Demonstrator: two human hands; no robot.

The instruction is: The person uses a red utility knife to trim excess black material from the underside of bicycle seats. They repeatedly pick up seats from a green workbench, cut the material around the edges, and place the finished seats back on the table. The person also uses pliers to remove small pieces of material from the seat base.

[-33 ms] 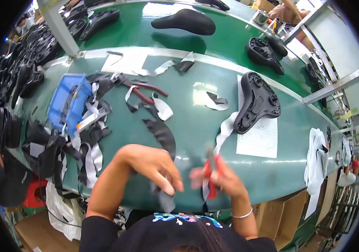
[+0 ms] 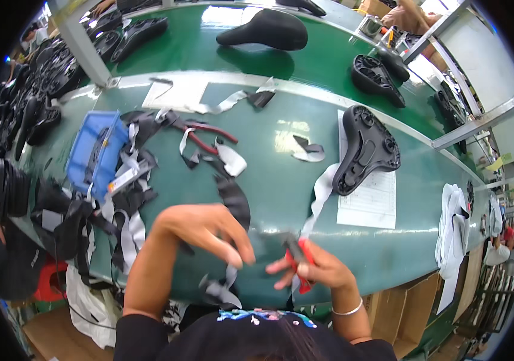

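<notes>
My right hand point(image 2: 323, 265) grips red-handled pliers point(image 2: 298, 256), their dark jaws tilted up and left, with some fingers held off the handles. Over the table's front part, my left hand point(image 2: 215, 231) is bent downward, thumb and forefinger apart. Just below its thumb is a curled grey-black strip point(image 2: 221, 292) by the front edge; whether it touches the thumb I cannot tell. Another dark strip point(image 2: 234, 201) lies beyond the left hand. A long pale strip point(image 2: 320, 198) runs from the upturned black bicycle saddle point(image 2: 365, 150) toward my right hand.
On the left stand a blue bin point(image 2: 95, 147) and a heap of strip offcuts point(image 2: 127, 237). A second pair of red-handled pliers point(image 2: 212, 135) lies mid-table. A printed sheet point(image 2: 368, 207) is under the saddle. Beyond the metal rail, more saddles point(image 2: 266, 30) rest on a green surface. White cloth pieces point(image 2: 452, 222) lie right.
The grey-black strip below my left hand has dropped and curled near the edge. My left hand has shifted slightly left and up; the pliers' jaws have swung left.
</notes>
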